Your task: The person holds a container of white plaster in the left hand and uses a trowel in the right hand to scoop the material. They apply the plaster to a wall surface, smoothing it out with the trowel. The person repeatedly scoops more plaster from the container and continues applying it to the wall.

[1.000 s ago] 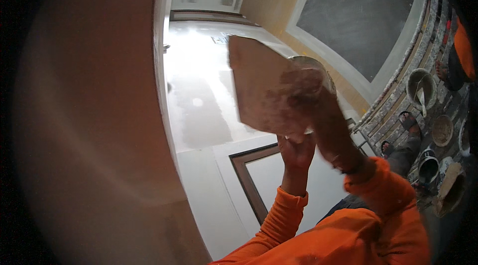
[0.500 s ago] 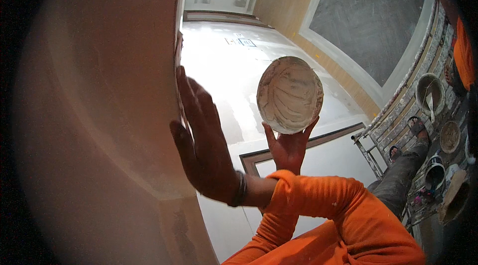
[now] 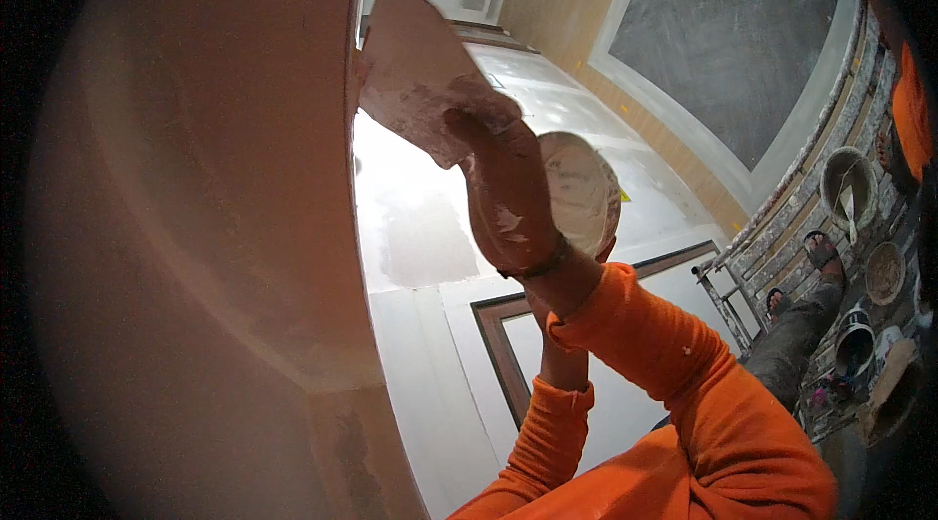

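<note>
stretching down the left, the tan surface [image 3: 195, 227] shows a pale curved band and, low down, a darker blotch [image 3: 357, 452], so it looks only partly evened out. by its edge is the flat blade [image 3: 405, 56], pinched between the thumb and fingers of the right hand [image 3: 508, 188]; i cannot tell whether it touches there. beyond, the white wall bears a dull grey patch [image 3: 427, 238], apparently filled already. next comes the round bowl [image 3: 583, 188], clasped from below by the left hand [image 3: 607, 249], mostly hidden behind the right forearm; pale compound lies inside, so the supply seems not used up. at far right, a bucket [image 3: 831, 173] holds a tool [image 3: 849, 209].
</note>
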{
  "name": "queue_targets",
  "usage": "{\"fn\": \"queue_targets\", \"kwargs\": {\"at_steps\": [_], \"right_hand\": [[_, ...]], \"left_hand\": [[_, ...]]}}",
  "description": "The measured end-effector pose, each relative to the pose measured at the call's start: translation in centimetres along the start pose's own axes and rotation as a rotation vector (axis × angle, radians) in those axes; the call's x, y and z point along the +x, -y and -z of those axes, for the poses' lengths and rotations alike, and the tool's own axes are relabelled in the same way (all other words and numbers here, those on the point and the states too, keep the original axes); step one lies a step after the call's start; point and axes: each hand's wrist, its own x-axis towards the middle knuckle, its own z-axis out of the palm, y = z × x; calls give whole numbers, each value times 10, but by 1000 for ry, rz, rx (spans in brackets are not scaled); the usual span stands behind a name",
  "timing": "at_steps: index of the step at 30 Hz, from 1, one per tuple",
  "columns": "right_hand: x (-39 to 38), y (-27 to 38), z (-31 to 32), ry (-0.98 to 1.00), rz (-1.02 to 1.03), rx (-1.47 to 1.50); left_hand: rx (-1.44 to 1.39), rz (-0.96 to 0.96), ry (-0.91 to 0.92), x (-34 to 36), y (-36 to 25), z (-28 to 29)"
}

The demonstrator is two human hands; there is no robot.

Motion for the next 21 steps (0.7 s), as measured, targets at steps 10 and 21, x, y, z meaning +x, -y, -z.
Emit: {"fn": "queue_targets", "kwargs": {"at_steps": [10, 21], "right_hand": [[-76, -4, 2, 222, 79, -575], [-38, -59, -54, 85, 338, -595]], "left_hand": [[-104, 41, -206, -88, -40, 128], [-165, 42, -254, -80, -41, 134]]}}
